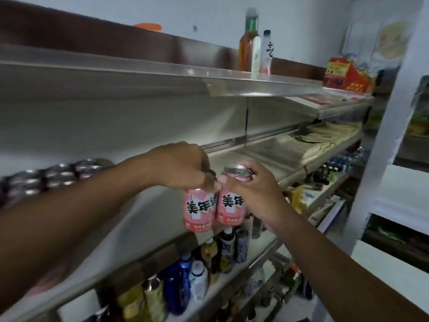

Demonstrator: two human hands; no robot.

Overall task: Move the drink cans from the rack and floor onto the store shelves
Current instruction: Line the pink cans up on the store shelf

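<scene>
Two pink drink cans with black lettering hang side by side in front of the middle shelf [130, 219]. My left hand [183, 166] grips the left pink can [199, 212] from above by its top rim. My right hand [255, 189] holds the right pink can [229, 209] round its upper side, its silver lid showing. The two cans touch each other. A row of dark cans [53, 177] with silver tops stands on the same shelf at the far left.
Bottles [255, 52] stand on the top shelf beside a red box [346, 76] at the right. Lower shelves hold many drink bottles [185, 275]. Flat packets [325, 138] lie on the shelf to the right. A white upright post [385, 135] stands at the right.
</scene>
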